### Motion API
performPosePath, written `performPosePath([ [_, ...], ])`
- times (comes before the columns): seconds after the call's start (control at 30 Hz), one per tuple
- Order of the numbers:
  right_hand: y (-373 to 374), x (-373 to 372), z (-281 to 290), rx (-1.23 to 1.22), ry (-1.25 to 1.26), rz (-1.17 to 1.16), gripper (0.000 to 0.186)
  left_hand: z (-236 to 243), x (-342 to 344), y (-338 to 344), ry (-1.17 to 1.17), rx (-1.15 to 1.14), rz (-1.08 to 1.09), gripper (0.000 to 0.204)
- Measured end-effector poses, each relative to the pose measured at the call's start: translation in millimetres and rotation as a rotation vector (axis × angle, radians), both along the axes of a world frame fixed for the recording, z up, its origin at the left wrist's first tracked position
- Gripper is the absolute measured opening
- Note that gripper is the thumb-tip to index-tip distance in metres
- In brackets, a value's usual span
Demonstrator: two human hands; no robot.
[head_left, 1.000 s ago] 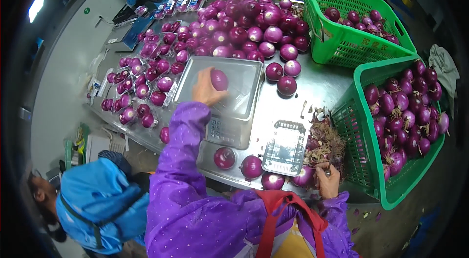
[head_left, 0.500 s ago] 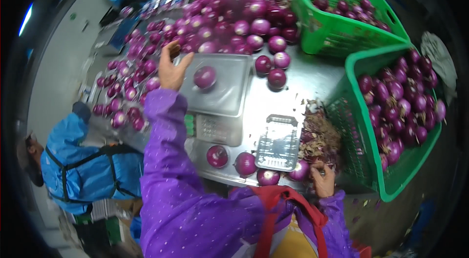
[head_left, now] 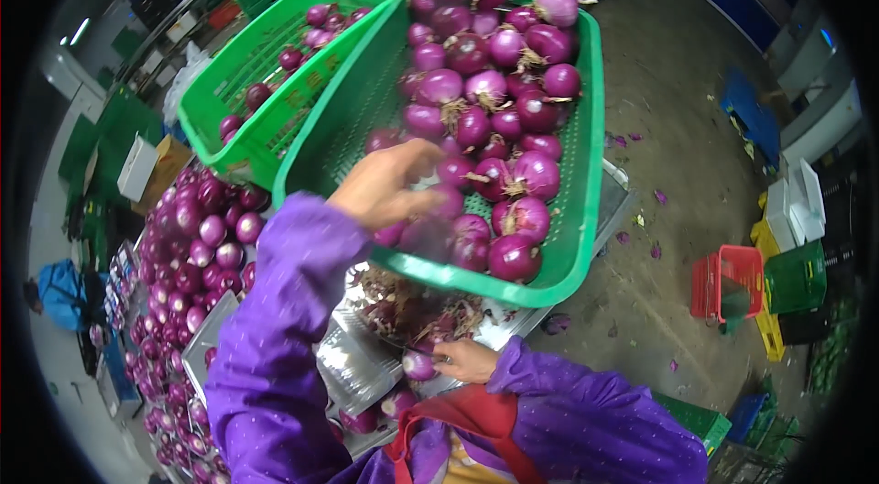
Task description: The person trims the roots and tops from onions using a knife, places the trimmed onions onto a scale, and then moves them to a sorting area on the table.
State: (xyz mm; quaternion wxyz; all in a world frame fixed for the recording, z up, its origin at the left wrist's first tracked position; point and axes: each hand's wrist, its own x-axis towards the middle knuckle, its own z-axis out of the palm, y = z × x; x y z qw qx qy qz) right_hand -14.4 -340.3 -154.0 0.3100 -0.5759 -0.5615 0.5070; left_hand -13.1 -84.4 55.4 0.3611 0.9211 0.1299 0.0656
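Observation:
My left hand (head_left: 389,184) is over the near edge of a green crate (head_left: 586,246) heaped with unpeeled red onions (head_left: 490,177). Its fingers are apart and slightly bent, with nothing gripped; a blurred onion lies just below them. Low in front of me, my right hand (head_left: 465,360) is closed on a thin dark tool that looks like a small knife (head_left: 399,346). A peeled onion (head_left: 419,365) sits right beside its fingertips. Dry onion skins (head_left: 394,301) are piled between the crate and that hand. A clear plastic tray (head_left: 357,374) lies on the metal table.
Another green crate (head_left: 206,131) with fewer onions stands to the left. Many peeled onions (head_left: 188,250) cover the table's left side. At right, a red basket (head_left: 723,282) stands on the floor (head_left: 641,292) among scattered skins. A person in blue (head_left: 62,290) is far left.
My view has swung to the right. My left hand has gone from beside the onion on the scale to over the full crate. My right hand stays low near the skins.

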Motion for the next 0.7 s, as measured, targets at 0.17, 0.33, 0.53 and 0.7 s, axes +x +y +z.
performPosePath([
  [0.17, 0.6, 26.6, 16.8, 0.029, 0.099, -0.029, 0.029, -55.2, 117.7, -7.3, 0.125, 0.213, -0.128, 0.062],
  [0.33, 9.3, 42.4, 3.9, 0.224, -0.130, -0.044, 0.031, -80.8, 213.7, -6.7, 0.047, 0.170, 0.293, 0.084],
  [0.53, 2.2, 53.7, 8.5, 0.256, 0.022, -0.214, 0.034, -96.9, 255.2, -13.4, 0.261, 0.178, 0.295, 0.091],
  [0.7, 0.4, 57.4, 5.8, 0.309, -0.007, -0.225, 0.031, -91.5, 233.6, 5.1, 0.048, 0.231, 0.265, 0.078],
])
